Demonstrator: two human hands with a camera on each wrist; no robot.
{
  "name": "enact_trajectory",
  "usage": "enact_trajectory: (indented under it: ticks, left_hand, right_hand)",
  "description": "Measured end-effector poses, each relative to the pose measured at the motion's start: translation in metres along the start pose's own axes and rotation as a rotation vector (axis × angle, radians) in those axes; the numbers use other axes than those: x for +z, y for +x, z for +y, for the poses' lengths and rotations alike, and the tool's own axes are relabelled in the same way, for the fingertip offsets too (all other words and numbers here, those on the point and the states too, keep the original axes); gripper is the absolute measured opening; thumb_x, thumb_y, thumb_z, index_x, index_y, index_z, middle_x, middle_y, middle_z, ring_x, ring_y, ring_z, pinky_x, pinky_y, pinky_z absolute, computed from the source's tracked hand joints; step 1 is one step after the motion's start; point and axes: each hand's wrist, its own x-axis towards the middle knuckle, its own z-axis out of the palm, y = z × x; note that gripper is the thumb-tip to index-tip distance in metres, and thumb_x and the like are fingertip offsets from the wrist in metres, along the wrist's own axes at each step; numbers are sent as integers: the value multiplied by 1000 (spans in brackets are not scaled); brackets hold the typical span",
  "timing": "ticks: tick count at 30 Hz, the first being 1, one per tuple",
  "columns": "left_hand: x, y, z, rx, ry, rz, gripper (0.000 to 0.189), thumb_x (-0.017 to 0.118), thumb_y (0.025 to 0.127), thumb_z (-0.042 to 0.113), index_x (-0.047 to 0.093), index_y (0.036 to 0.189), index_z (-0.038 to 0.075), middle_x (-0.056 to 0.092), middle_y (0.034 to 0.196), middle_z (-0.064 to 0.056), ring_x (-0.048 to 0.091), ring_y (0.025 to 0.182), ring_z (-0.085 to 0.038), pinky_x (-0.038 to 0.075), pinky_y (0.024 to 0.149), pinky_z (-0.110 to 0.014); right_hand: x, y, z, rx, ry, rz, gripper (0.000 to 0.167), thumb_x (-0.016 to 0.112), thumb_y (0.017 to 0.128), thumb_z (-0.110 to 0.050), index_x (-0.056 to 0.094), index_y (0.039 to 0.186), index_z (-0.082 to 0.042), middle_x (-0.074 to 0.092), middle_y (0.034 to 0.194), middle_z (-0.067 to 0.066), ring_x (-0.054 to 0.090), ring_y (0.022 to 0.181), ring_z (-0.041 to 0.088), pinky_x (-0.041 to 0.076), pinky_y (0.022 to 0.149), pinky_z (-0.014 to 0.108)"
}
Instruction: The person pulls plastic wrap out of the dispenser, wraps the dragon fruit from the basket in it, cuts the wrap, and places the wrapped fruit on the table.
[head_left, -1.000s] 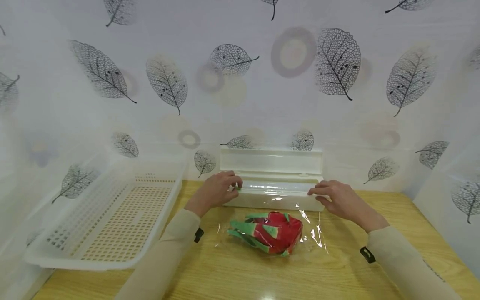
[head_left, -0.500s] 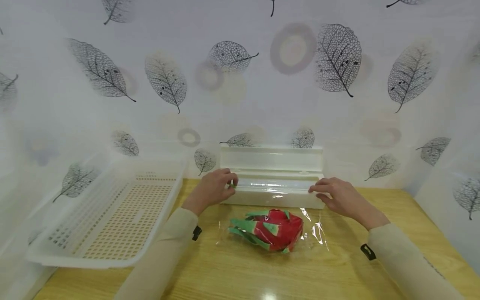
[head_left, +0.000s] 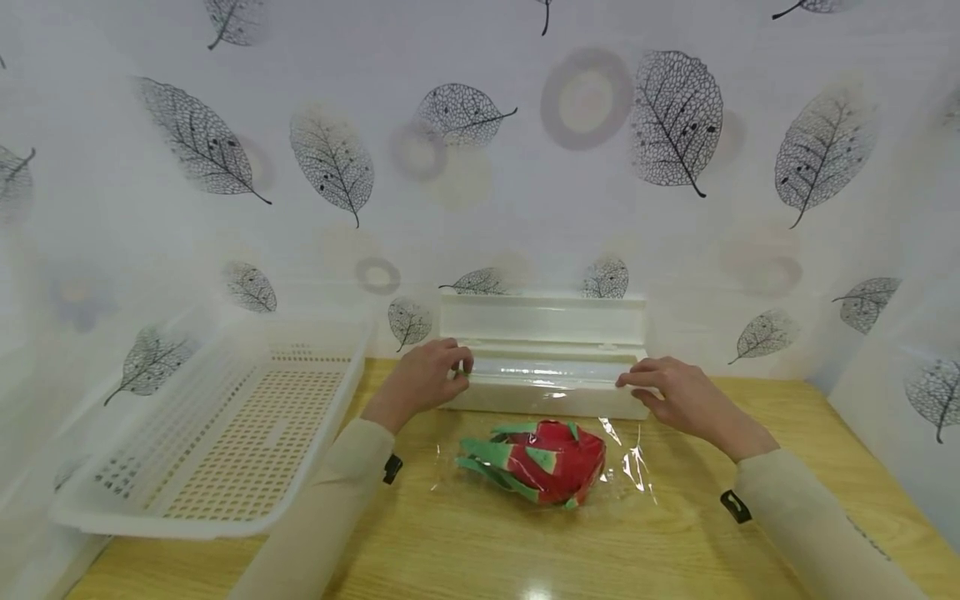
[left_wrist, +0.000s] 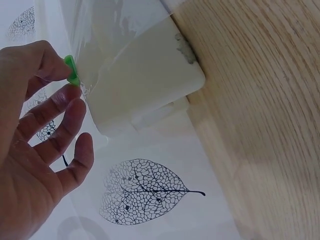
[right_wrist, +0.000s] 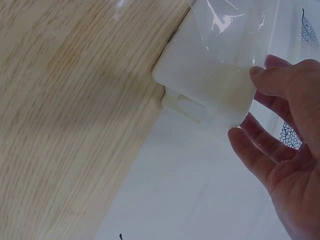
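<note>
A white cling film box [head_left: 555,404] stands at the back of the table with its lid [head_left: 543,321] raised and a roll of film [head_left: 551,367] inside. At its left end my left hand [head_left: 423,375] pinches a small green slide cutter [left_wrist: 72,70] between thumb and finger. My right hand [head_left: 675,396] grips the right end of the box, thumb on the front top edge over the film and fingers behind, as the right wrist view shows. Clear film runs from the box over a red and green dragon fruit [head_left: 558,462] lying in front.
A white perforated plastic basket [head_left: 300,483] stands on the left side of the wooden table [head_left: 525,550]. Behind the box hangs a pale leaf-patterned sheet [head_left: 510,217], which also covers both sides.
My left hand has shifted slightly left with the green slide cutter, toward the left end of the box. My right hand, the film and the dragon fruit stay almost in place.
</note>
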Motion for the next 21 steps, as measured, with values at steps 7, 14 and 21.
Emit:
enact_trajectory:
  ticks: [7,14,21]
  left_hand:
    - [1,-1,-1,2,6,14,11,67,86,13,70,95,16,70,93,-2,66,84,-16,57,71,-30]
    - [-1,-3,0,-5,-2,15,11,66,85,12,69,95,15,69,93,-2,66,83,-16,56,70,-31]
    - [-1,-4,-1,-12,-6,13,11,67,85,12,69,96,15,68,92,-2,65,82,-17,56,70,-31]
  right_hand:
    - [0,-1,-1,14,5,-2,28,77,84,-1,78,108,-16,76,107,9,71,100,39,60,78,54]
    - [-1,-2,-2,23,8,-10,28,77,85,-1,78,108,-17,76,107,9,71,100,39,59,77,54]
    - [-1,-1,-2,24,-4,-20,28,77,85,-2,78,108,-17,76,108,10,71,102,39,60,76,52]
